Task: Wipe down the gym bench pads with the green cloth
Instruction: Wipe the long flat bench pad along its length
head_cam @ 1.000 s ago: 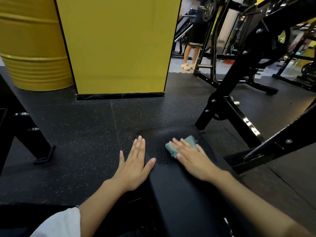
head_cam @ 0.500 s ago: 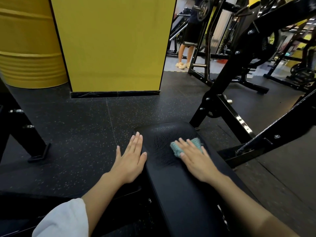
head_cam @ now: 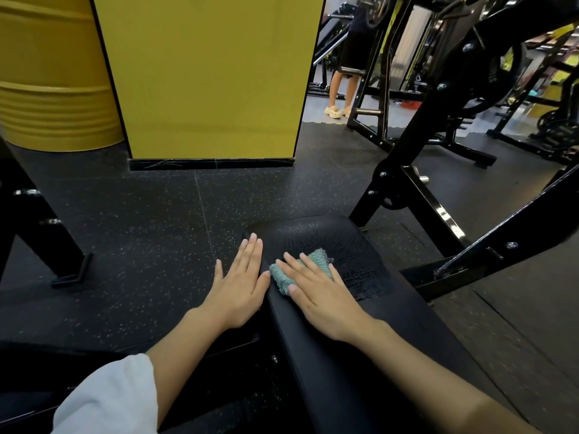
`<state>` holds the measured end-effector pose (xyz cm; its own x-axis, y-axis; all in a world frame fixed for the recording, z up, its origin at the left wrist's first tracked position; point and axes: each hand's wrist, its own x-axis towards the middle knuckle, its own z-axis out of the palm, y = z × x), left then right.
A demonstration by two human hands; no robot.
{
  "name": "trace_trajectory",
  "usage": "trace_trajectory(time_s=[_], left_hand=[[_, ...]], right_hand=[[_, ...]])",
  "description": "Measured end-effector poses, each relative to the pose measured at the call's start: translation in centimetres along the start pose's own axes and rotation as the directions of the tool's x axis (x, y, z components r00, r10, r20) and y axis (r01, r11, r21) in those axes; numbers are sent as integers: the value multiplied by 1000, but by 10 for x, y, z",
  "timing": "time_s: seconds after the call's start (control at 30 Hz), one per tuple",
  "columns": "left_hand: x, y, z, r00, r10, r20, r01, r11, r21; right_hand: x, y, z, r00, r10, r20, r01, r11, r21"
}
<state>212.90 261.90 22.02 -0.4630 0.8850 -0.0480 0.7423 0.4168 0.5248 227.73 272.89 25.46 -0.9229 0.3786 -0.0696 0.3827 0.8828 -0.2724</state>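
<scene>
My right hand [head_cam: 319, 296] presses the green cloth [head_cam: 318, 257] flat against the black bench pad [head_cam: 329, 371], fingers straight and slightly spread, the cloth showing under and beyond my fingertips near the pad's far end. Damp streaks [head_cam: 357, 264] mark the vinyl just right of it. My left hand [head_cam: 239, 289] lies open at the pad's left edge, fingers together, thumb tip against the edge, white sleeve [head_cam: 109, 399] at the elbow. Beyond stand a yellow pillar [head_cam: 203, 73] and a black machine frame [head_cam: 438, 214] on speckled rubber floor [head_cam: 141, 230]
</scene>
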Motion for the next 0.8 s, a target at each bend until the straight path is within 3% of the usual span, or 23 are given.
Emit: trace_trajectory(time_s=[0.37,0.8], left_hand=[[1,2,-1,1000,-24,19,23,999,25],[2,-8,-3,1000,18,-1,-18,999,40]], right_hand=[[84,-1,-5,998,64,19,-65,997,33],[-61,0,2,997,-57,51,57,998,9]])
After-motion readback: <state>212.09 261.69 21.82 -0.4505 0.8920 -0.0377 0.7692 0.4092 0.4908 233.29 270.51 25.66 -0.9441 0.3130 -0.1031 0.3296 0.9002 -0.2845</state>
